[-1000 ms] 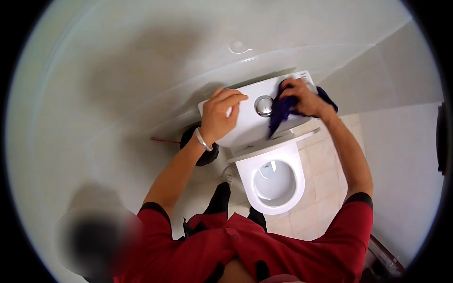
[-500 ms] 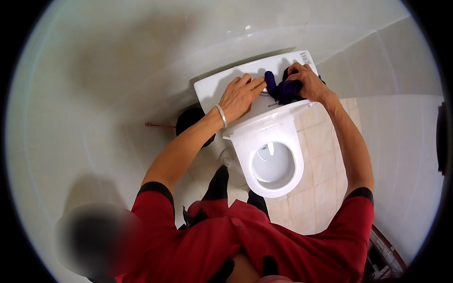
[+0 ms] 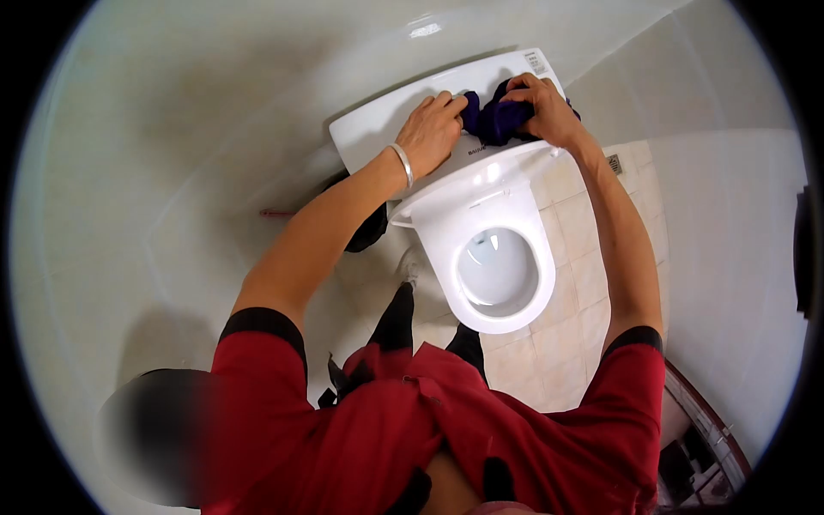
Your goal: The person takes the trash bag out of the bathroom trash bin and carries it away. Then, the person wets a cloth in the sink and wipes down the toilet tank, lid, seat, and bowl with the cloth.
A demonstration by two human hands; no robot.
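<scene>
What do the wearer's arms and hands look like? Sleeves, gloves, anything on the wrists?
No gloves on the left hand or right hand. Short red sleeves, each ending in a black cuff band above the elbow; forearms uncovered. A smooth, silver-coloured bangle circles the left wrist; none visible on the right.

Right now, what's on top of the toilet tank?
A purple cloth in the right hand, the left hand at its edge, and a corner label. Areas beneath cloth and hands are hidden.
</scene>
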